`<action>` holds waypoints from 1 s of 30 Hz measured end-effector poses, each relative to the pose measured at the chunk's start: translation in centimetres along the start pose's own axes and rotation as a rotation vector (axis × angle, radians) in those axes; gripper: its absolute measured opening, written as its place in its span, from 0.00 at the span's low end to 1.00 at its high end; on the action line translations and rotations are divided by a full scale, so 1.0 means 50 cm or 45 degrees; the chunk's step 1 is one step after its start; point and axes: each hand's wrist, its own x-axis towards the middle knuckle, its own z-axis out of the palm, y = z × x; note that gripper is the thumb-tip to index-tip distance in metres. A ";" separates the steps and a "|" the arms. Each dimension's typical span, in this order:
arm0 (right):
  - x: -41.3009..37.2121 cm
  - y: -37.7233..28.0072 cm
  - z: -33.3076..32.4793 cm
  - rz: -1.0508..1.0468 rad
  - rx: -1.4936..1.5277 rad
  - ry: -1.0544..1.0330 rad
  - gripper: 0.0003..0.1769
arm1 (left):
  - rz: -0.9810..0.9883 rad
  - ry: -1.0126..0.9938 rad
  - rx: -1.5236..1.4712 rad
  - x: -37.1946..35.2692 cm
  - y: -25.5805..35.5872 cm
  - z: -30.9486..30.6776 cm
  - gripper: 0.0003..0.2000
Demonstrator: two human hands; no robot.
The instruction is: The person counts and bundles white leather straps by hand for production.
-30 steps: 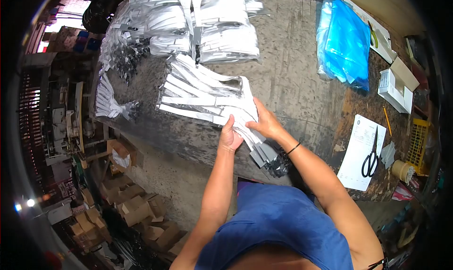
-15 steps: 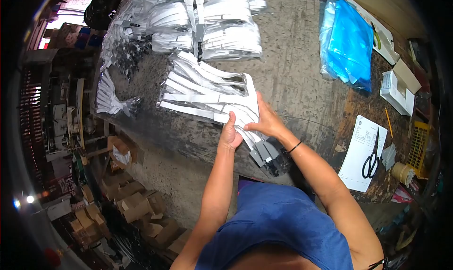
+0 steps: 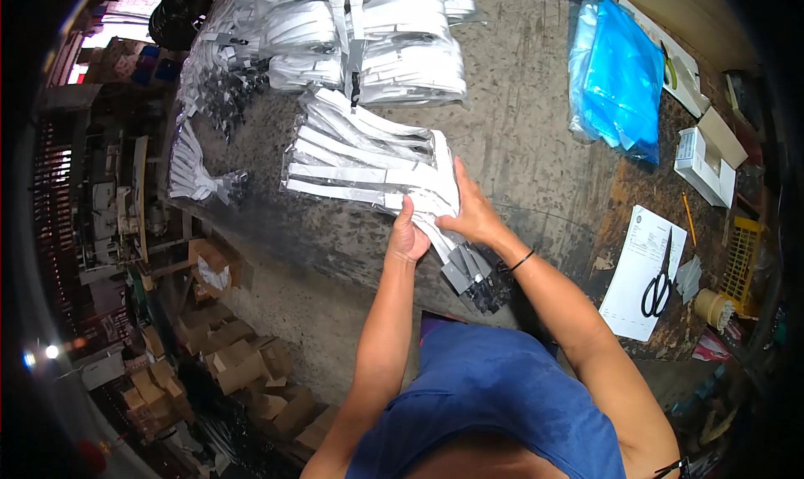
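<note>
A bundle of white straps, each in a clear plastic sleeve, lies fanned out on the worktable. Its near end has grey tabs and black clips that hang close to the table's front edge. My left hand grips the bundle from its left side, thumb pointing up. From the right, my right hand closes round the same straps, with its thumb across the top. The undersides of both hands' fingers are hidden.
Stacks of packed white straps stand at the back. A small strap bundle lies left. On the right are blue plastic bags, a white box, paper, black scissors and a pencil. Cardboard boxes sit below left.
Both hands keep their hold in nearly the same place. The bundle's straps and the clip end have shifted very slightly.
</note>
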 end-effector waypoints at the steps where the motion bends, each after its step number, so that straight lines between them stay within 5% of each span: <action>1: 0.000 -0.003 -0.008 0.019 0.109 -0.007 0.62 | 0.001 0.003 0.001 -0.001 0.002 -0.001 0.37; 6: 0.000 0.007 -0.010 0.043 0.220 -0.007 0.58 | 0.038 -0.014 0.069 -0.006 0.006 0.022 0.50; 9: 0.000 0.032 0.007 -0.199 0.022 0.141 0.54 | 0.069 -0.050 0.077 0.001 0.000 0.025 0.54; 13: -0.012 0.023 -0.007 -0.019 -0.001 -0.025 0.42 | -0.010 -0.062 0.107 0.003 -0.003 0.025 0.55; 18: -0.015 0.052 0.019 -0.237 -0.097 -0.166 0.48 | -0.074 0.143 0.107 0.025 -0.030 -0.016 0.25; 23: -0.043 0.023 0.043 -0.289 -0.151 -0.044 0.59 | -0.115 0.114 0.016 0.022 -0.020 0.012 0.25; 25: -0.062 -0.028 0.039 -0.016 -0.112 0.071 0.62 | 0.031 -0.014 -0.114 0.014 -0.011 0.026 0.25; 30: -0.114 -0.159 0.024 -0.106 -0.044 0.091 0.69 | 0.232 -0.375 -0.521 -0.037 0.076 0.113 0.34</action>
